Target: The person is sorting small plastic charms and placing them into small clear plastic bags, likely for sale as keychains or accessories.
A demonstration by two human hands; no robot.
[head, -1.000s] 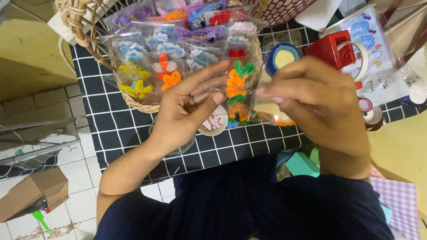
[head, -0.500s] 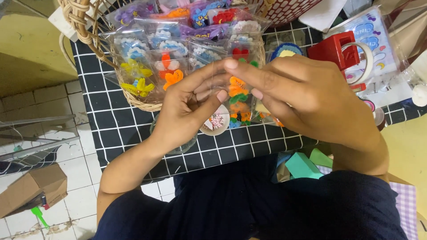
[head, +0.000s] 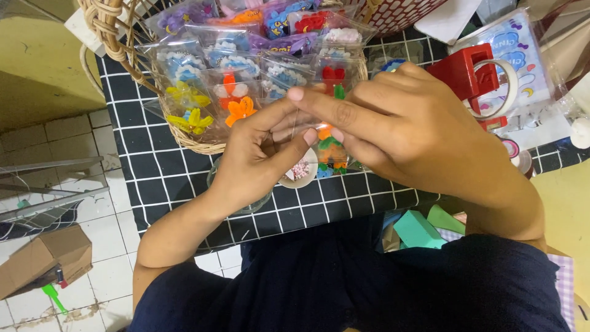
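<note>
Here, a small clear packet (head: 330, 150) holding bright orange, red and green pieces is pinched between both hands, just above the near edge of the table (head: 160, 178). The right hand (head: 405, 132) lies over the top of the packet, fingers stretched leftward and closed on it. The left hand (head: 258, 154) comes from below, its thumb and fingertips pressed against the packet's left side, so the two hands meet and overlap. Under them sits a small round container (head: 299, 170) of pale sprinkle-like bits, partly hidden. The table wears a black cloth with a white grid. At its far left edge stands a wicker basket (head: 114, 37), filled with more clear packets of small colourful flower shapes (head: 239, 110). Toward the far right lies a red tape dispenser (head: 470, 74). Below the table's left side, a cardboard box (head: 46, 255) rests on the white tiled floor (head: 92, 209).
</note>
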